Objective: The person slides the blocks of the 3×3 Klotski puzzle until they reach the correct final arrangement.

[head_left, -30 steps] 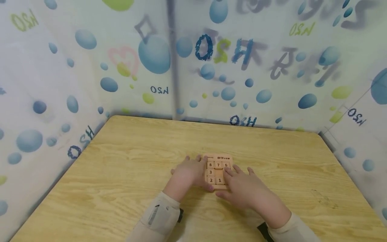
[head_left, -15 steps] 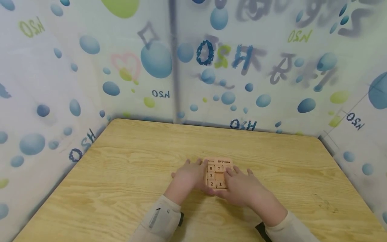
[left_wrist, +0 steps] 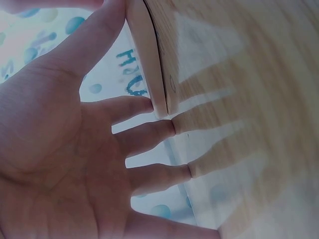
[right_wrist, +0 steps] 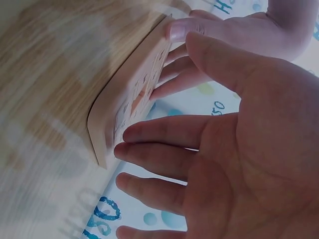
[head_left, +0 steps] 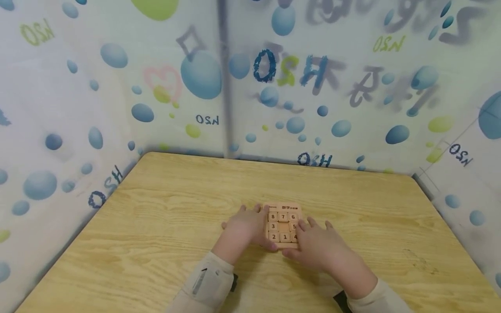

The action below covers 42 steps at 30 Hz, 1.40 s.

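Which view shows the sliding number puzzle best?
The head view: the sliding number puzzle faces the camera, digits readable, though the right hand partly covers its edge. The left wrist view shows only its side; the right wrist view shows its face steeply slanted, digits unreadable.

Desk of pale, yellowish wood grain spreads beneath left hand and right hand, reaching well past both on either side, far edge beyond fingertips. Wooden number puzzle lies flat between hands, numbered tiles reading 8, 7, 6 in row farthest from wrists; 3, gap, 5 in middle; 2, 1, 4 nearest. Left fingertips touch wood just beside puzzle, glossy surface mirroring them. Faint dark marks well to right of right hand.
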Motion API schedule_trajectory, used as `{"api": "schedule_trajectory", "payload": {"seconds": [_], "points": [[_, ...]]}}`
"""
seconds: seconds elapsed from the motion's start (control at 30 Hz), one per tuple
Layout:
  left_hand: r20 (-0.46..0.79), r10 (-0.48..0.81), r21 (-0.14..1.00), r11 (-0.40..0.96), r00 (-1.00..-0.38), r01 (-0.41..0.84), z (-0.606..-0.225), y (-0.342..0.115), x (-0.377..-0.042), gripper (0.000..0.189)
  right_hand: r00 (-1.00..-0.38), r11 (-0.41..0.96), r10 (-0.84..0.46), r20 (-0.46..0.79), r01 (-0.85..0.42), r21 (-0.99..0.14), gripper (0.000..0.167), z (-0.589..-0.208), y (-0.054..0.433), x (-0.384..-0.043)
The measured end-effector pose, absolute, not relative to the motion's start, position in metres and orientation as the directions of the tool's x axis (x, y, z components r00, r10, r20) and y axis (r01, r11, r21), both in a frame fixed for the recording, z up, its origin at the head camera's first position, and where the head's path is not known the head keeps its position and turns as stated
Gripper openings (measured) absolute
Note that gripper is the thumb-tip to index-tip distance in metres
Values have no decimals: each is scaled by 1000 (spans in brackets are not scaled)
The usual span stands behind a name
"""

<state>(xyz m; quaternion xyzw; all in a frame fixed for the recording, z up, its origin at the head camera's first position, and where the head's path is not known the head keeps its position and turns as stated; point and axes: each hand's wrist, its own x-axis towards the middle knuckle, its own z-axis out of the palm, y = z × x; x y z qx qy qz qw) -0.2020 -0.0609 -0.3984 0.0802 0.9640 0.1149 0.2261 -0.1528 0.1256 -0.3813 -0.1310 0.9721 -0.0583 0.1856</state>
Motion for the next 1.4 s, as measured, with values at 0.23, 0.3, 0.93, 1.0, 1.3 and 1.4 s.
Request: {"api": "schedule_trajectory", "payload": {"seconds": [0.23, 0.3, 0.93, 1.0, 1.3, 1.4], "points": [[-416, 222, 267, 957, -882, 115, -397, -61, -200, 119, -897, 958, -279, -343, -238, -158, 86, -382, 124, -148], [-417, 222, 270, 956, -881, 113, -397, -61, -200, 119, -898, 961, -272, -345, -231, -155, 86, -382, 124, -147], [-428, 213, 275, 957, -878, 98, -397, -62, -201, 120, -882, 960, -275, -382, -229, -162, 85, -379, 126, -130], [-429, 211, 281, 955, -878, 92, -399, -63, -202, 120, -882, 958, -279, -381, -230, -169, 85, -379, 125, -128], [-428, 203, 289, 954, -881, 79, -400, -62, -201, 119, -880, 954, -294, -373, -247, -170, 85, -378, 123, -122], [-428, 205, 295, 952, -880, 78, -399, -62, -202, 118, -879, 954, -296, -373, -254, -159, 86, -377, 123, -121]]}}
